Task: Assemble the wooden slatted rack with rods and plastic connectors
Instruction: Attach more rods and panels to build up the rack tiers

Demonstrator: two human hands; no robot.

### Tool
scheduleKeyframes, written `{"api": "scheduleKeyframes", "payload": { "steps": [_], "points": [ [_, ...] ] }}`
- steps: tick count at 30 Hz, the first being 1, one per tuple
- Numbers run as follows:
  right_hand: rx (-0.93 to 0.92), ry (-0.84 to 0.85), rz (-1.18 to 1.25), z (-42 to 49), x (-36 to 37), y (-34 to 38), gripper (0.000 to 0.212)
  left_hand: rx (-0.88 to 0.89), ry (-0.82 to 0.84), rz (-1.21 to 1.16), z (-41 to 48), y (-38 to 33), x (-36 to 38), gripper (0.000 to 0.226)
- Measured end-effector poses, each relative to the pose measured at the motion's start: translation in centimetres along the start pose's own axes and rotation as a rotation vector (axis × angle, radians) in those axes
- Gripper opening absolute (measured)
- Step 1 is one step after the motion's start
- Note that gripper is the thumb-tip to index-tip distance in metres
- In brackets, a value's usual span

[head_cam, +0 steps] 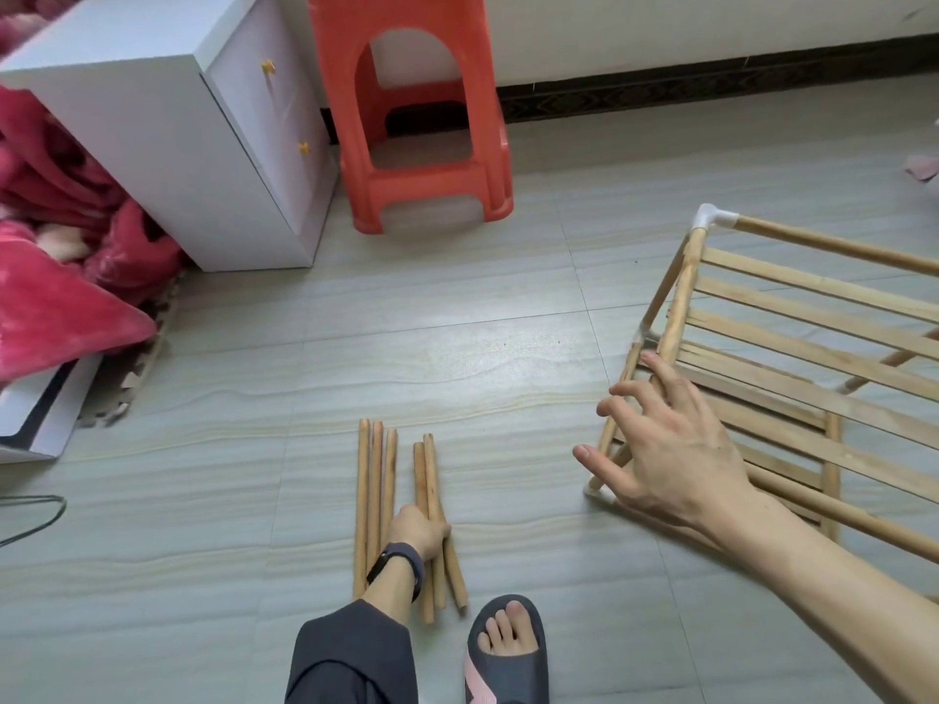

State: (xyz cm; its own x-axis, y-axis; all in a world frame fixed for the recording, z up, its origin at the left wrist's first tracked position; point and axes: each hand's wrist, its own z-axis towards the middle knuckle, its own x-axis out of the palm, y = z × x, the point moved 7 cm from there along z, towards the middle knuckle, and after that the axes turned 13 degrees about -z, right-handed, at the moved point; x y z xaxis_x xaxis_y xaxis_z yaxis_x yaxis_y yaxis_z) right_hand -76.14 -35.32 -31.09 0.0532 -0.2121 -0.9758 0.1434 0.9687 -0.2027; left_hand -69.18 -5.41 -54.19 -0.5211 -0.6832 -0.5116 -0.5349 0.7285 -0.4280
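Several loose wooden rods [375, 480] lie side by side on the tiled floor in front of me. My left hand [419, 533], with a dark band at the wrist, grips two or three of them near their near ends. To the right the partly built wooden rack [792, 348] lies tilted, its slatted shelves joined by rods, with a white plastic connector [711, 219] at its top corner. My right hand [665, 439] hovers at the rack's left end with fingers spread, the fingertips touching one upright rod.
A red plastic stool [421, 114] stands at the back centre beside a white drawer cabinet [167, 134]. Pink blankets [61, 236] pile up at the left. My foot in a grey slipper [508, 647] rests just right of the rods. Dark skirting runs along the far wall.
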Motion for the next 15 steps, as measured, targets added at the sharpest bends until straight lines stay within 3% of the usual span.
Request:
{"api": "scheduleKeyframes", "payload": {
  "steps": [4, 9, 12, 15],
  "points": [
    [-0.005, -0.014, -0.029, 0.1, 0.3, -0.2, 0.058, -0.041, 0.017, -0.152, -0.1, 0.9, -1.3, 0.036],
    [0.006, 0.034, -0.017, 0.1, 0.3, -0.2, 0.063, -0.01, -0.078, -0.035, -0.6, 1.0, -3.4, 0.043],
    [-0.023, 0.191, 0.013, 0.1, 0.1, -0.1, 0.069, 0.031, -0.048, -0.184, -2.5, -1.1, -4.3, 0.064],
    [-0.061, 0.448, 0.045, 0.3, -0.8, -0.1, 0.077, 0.205, 0.105, -0.405, -6.2, -7.1, -5.2, 0.052]
  ]
}}
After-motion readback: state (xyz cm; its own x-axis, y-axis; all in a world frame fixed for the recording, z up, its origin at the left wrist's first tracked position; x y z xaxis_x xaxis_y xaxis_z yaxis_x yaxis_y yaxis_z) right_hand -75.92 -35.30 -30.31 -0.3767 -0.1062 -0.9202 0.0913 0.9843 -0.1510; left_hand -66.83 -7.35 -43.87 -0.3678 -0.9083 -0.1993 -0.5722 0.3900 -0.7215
